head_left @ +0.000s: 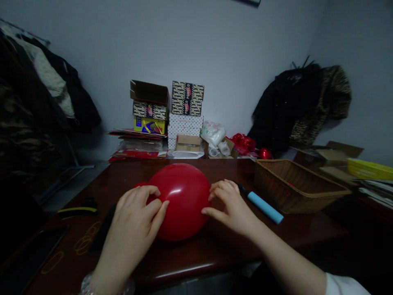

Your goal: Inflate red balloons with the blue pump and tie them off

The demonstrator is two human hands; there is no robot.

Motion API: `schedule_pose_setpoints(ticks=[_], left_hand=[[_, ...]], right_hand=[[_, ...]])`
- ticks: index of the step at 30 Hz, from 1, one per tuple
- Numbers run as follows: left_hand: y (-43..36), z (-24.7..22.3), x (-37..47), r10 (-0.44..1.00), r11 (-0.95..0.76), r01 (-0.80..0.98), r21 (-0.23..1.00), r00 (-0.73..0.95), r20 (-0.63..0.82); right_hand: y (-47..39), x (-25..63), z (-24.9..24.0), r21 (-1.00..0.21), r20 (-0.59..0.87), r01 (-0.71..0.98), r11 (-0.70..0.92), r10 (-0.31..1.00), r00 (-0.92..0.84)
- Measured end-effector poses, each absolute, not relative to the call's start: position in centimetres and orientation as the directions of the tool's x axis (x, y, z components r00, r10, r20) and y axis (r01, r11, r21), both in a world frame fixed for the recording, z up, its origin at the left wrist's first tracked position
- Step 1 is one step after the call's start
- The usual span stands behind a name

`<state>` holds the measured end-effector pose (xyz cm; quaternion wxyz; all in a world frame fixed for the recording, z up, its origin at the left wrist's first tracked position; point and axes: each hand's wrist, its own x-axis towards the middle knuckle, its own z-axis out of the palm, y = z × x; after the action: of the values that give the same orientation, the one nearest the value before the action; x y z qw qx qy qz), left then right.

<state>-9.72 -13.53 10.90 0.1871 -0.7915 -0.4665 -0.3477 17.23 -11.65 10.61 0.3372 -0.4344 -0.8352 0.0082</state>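
An inflated red balloon (184, 205) rests above the dark wooden table (184, 266), between my two hands. My left hand (138, 217) is at its left side, fingers curled and closed near the balloon's narrower end, part of which shows red behind the knuckles. My right hand (229, 203) is at the balloon's right side, its fingers bent and the thumb apart from them, fingertips at the surface. Just right of that hand lies a light blue cylindrical tool (265, 207) with a black end.
A wicker basket (301, 188) stands at the right. Rubber bands (87, 239), a yellow-edged black item (77, 211) and a dark flat device (33, 254) lie at the left. Stacked boxes (186, 123) and plastic bags (213, 133) are at the back.
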Motion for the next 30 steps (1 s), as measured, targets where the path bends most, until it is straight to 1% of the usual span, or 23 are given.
schedule_pose_setpoints(ticks=[2, 4, 6, 8, 10, 12, 14, 18, 20, 23, 25, 28, 30], left_hand=[[-13.8, 11.1, -10.1, 0.596, -0.499, 0.866, 0.024, 0.323, 0.735], [-14.1, 11.4, -10.4, 0.577, -0.506, 0.863, 0.018, 0.322, 0.751], [-14.5, 11.6, -10.5, 0.568, -0.528, 0.849, 0.008, 0.346, 0.747], [-14.7, 11.7, -10.5, 0.564, -0.556, 0.831, -0.007, 0.383, 0.732], [-14.9, 11.7, -10.3, 0.555, -0.575, 0.818, -0.024, 0.412, 0.723], [-15.0, 11.7, -10.2, 0.535, -0.586, 0.809, -0.048, 0.430, 0.727], [-15.1, 11.7, -10.3, 0.528, -0.586, 0.807, -0.067, 0.443, 0.725], [-15.5, 11.8, -10.6, 0.558, -0.573, 0.816, -0.075, 0.455, 0.694], [-15.6, 11.9, -10.6, 0.578, -0.556, 0.830, -0.044, 0.424, 0.698], [-15.7, 11.8, -10.3, 0.625, -0.503, 0.863, 0.051, 0.322, 0.711], [-15.8, 11.8, -10.2, 0.643, -0.484, 0.868, 0.111, 0.267, 0.718], [-15.8, 11.7, -10.1, 0.657, -0.507, 0.841, 0.190, 0.235, 0.716], [-15.8, 11.7, -10.1, 0.679, -0.549, 0.798, 0.247, 0.253, 0.689]], right_hand=[[-11.6, 16.7, 10.8, -0.301, 0.642, 0.693, 0.655, 0.677, -0.360], [-11.7, 16.0, 11.6, -0.281, 0.681, 0.623, 0.730, 0.609, -0.407], [-12.1, 15.2, 12.6, -0.275, 0.681, 0.535, 0.799, 0.555, -0.479], [-12.6, 14.0, 13.6, -0.293, 0.668, 0.465, 0.835, 0.527, -0.525], [-13.2, 12.6, 14.2, -0.295, 0.629, 0.411, 0.863, 0.499, -0.597], [-13.5, 11.4, 14.3, -0.322, 0.593, 0.393, 0.861, 0.507, -0.625], [-13.5, 10.4, 14.0, -0.374, 0.564, 0.377, 0.847, 0.531, -0.632], [-13.4, 9.5, 13.2, -0.452, 0.532, 0.377, 0.808, 0.584, -0.613], [-13.5, 9.2, 13.1, -0.457, 0.530, 0.408, 0.790, 0.610, -0.589], [-13.7, 8.8, 13.3, -0.458, 0.545, 0.435, 0.776, 0.631, -0.552], [-13.7, 8.5, 13.4, -0.471, 0.554, 0.422, 0.775, 0.632, -0.542], [-13.2, 8.4, 13.5, -0.485, 0.551, 0.380, 0.787, 0.613, -0.566], [-12.9, 8.4, 13.4, -0.486, 0.541, 0.362, 0.796, 0.599, -0.590]])
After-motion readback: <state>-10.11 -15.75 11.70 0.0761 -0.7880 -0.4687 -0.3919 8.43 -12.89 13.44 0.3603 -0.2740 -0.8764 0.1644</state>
